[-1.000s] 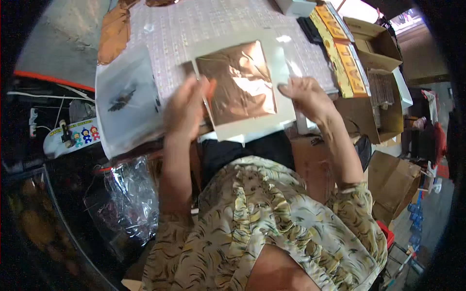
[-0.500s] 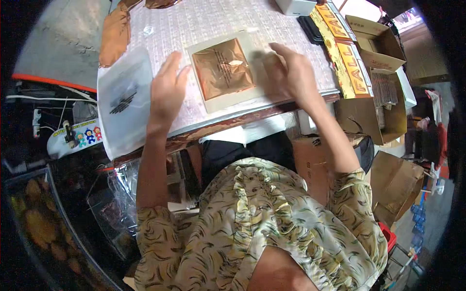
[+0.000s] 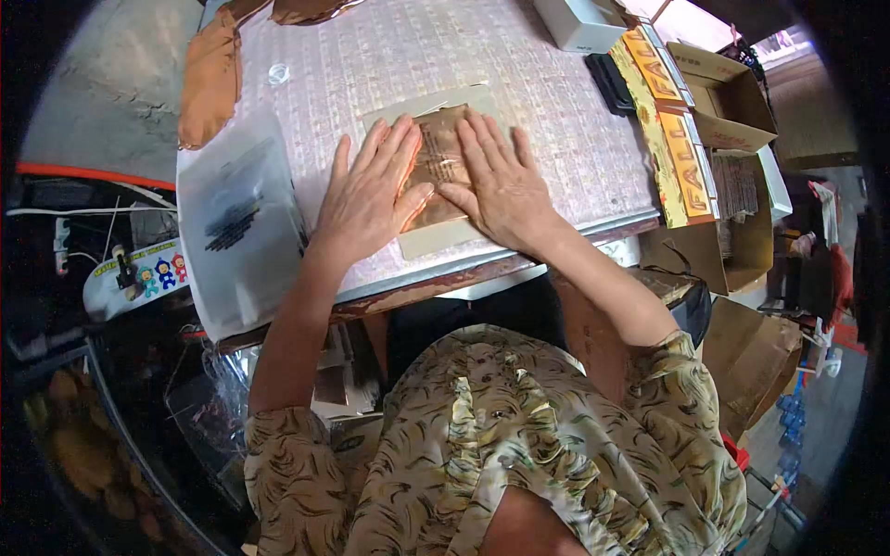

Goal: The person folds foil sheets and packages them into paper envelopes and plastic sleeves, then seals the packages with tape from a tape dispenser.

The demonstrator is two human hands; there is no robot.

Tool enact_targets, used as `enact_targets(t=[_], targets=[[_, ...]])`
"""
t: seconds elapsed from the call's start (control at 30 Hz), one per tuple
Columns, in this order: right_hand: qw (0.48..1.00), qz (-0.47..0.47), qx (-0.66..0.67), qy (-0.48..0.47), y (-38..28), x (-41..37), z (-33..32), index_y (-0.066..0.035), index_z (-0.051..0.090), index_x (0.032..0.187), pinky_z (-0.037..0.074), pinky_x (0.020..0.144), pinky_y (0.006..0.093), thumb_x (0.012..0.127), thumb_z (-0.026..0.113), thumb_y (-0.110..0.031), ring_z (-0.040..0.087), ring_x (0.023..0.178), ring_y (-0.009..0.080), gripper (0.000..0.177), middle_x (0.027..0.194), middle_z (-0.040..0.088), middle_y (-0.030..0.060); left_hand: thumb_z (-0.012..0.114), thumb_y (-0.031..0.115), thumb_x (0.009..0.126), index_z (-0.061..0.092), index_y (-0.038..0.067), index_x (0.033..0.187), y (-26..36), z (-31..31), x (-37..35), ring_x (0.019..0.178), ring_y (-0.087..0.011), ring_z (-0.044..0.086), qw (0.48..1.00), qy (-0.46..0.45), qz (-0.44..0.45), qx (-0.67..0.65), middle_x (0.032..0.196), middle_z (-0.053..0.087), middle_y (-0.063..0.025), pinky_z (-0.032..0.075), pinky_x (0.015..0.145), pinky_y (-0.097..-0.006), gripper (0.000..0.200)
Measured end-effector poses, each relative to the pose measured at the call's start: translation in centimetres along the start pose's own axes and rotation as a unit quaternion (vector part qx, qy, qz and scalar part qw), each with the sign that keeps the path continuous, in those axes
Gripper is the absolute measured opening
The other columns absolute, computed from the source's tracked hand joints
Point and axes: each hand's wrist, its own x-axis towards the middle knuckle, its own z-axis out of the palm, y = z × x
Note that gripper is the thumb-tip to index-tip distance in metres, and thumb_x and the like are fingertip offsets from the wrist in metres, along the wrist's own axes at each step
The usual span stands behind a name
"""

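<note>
Copper foil sheet (image 3: 442, 153) on cream card (image 3: 436, 239), beneath left hand (image 3: 371, 196), right hand (image 3: 501, 190), grips spread flat

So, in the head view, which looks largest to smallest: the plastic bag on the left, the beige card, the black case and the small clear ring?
1. plastic bag
2. beige card: close to the bag in size and partly covered, so these two are unsure
3. black case
4. clear ring
</note>
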Motion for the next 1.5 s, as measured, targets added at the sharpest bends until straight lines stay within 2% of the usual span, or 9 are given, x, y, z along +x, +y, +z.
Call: enact_targets(t=[0.43, 0.5, 0.57, 0.63, 0.73, 0.97, 1.23, 1.3, 1.5], targets=[[0.995, 0.015, 0.045, -0.092, -1.4, -0.8, -2.0, 0.006, 0.015, 0.160, 0.013, 0.127, 0.0496, 0.103, 0.039, -0.061, 0.016, 0.156, 0.0382, 0.091, 0.168, 0.015, 0.0242, 0.061, 0.037, 0.099, 0.036, 0.015, 0.159, -2.6, -1.9, 1.8, 0.154, -0.0343, 0.026, 0.998, -0.014, -0.050, 0.031, 0.166, 0.031, -0.0091, 0.018, 0.123, -0.0605, 0.069], [0.999, 0.007, 0.023, -0.048, -1.2, -0.9, -4.3, 0.003, 0.038, 0.154, 0.033, 0.121, 0.0482, 0.104, 0.046, -0.054, 0.038, 0.148, 0.0368, 0.077, 0.158, 0.038, 0.0266, 0.064, 0.032, 0.098, 0.036, 0.012, 0.158, -2.9, -1.4, 2.8, 0.153, -0.0351, 0.028, 0.995, -0.019, -0.074, 0.060, 0.165, 0.033, -0.0102, 0.019, 0.123, -0.0599, 0.069], [0.942, 0.026, 0.287, -0.169, 0.6, 0.2, -7.8, -0.001, 0.066, 0.132, 0.056, 0.097, 0.0445, 0.103, 0.058, -0.040, 0.069, 0.115, 0.0332, 0.049, 0.126, 0.069, 0.0237, 0.060, 0.037, 0.099, 0.034, 0.006, 0.157, -4.0, 0.9, 3.1, 0.152, -0.0372, 0.028, 0.994, 0.040, -0.099, 0.024, 0.164, 0.033, -0.0147, 0.017, 0.123, -0.0588, 0.071], [0.961, 0.101, 0.257, -0.029, 3.2, 1.0, -9.6, -0.002, 0.074, 0.117, 0.062, 0.072, 0.0373, 0.101, 0.062, -0.018, 0.075, 0.074, 0.0273, 0.026, 0.096, 0.078, 0.0180, 0.058, 0.042, 0.100, 0.033, 0.003, 0.157, -0.8, 0.6, 4.3, 0.152, -0.0383, 0.027, 0.991, 0.027, -0.129, -0.002, 0.163, 0.032, -0.0175, 0.017, 0.123, -0.0584, 0.073], [0.969, 0.126, 0.197, 0.083, 10.2, 2.1, -8.0, 0.003, 0.072, 0.116, 0.059, 0.076, 0.0363, 0.092, 0.066, -0.006, 0.075, 0.083, 0.0274, 0.026, 0.099, 0.076, 0.0213, 0.053, 0.050, 0.101, 0.031, -0.001, 0.157, 1.5, 1.6, 4.5, 0.152, -0.0400, 0.024, 0.991, 0.023, -0.131, -0.015, 0.163, 0.030, -0.0220, 0.017, 0.122, -0.0582, 0.078], [0.961, 0.102, 0.251, -0.051, 9.8, 1.1, -6.8, 0.003, 0.073, 0.114, 0.059, 0.078, 0.0360, 0.091, 0.068, -0.001, 0.074, 0.086, 0.0268, 0.024, 0.100, 0.076, 0.0185, 0.055, 0.050, 0.100, 0.038, 0.000, 0.155, -1.2, 1.0, 5.3, 0.152, -0.0391, 0.027, 0.997, 0.018, 0.048, -0.058, 0.163, 0.032, -0.0215, 0.016, 0.124, -0.0578, 0.076], [0.981, 0.107, 0.043, 0.156, 14.5, 5.0, -8.0, 0.000, 0.072, 0.114, 0.057, 0.068, 0.0335, 0.092, 0.067, -0.001, 0.070, 0.078, 0.0190, 0.023, 0.091, 0.074, 0.0115, 0.055, 0.041, 0.102, 0.036, -0.001, 0.155, 0.0, -0.5, 6.2, 0.151, -0.0387, 0.030, 0.997, 0.019, 0.064, -0.044, 0.161, 0.035, -0.0216, 0.019, 0.123, -0.0563, 0.070], [0.960, 0.167, 0.091, 0.205, 14.8, 6.8, -9.6, 0.000, 0.069, 0.087, 0.055, 0.074, 0.0515, 0.090, 0.066, -0.015, 0.070, 0.089, 0.0429, 0.015, 0.090, 0.069, 0.0286, 0.055, 0.039, 0.103, 0.034, -0.005, 0.154, 0.8, 0.6, 6.4, 0.150, -0.0410, 0.031, 0.995, 0.041, -0.012, -0.093, 0.160, 0.036, -0.0243, 0.019, 0.123, -0.0557, 0.070], [0.963, 0.196, -0.080, 0.166, 20.5, 15.0, -9.6, -0.001, 0.073, 0.088, 0.057, 0.073, 0.0504, 0.083, 0.069, -0.020, 0.072, 0.085, 0.0413, 0.020, 0.088, 0.072, 0.0243, 0.055, 0.038, 0.103, 0.027, -0.005, 0.156, 1.5, 2.8, 6.0, 0.152, -0.0432, 0.024, 0.997, 0.043, -0.038, -0.044, 0.163, 0.028, -0.0242, 0.018, 0.124, -0.0540, 0.074]])
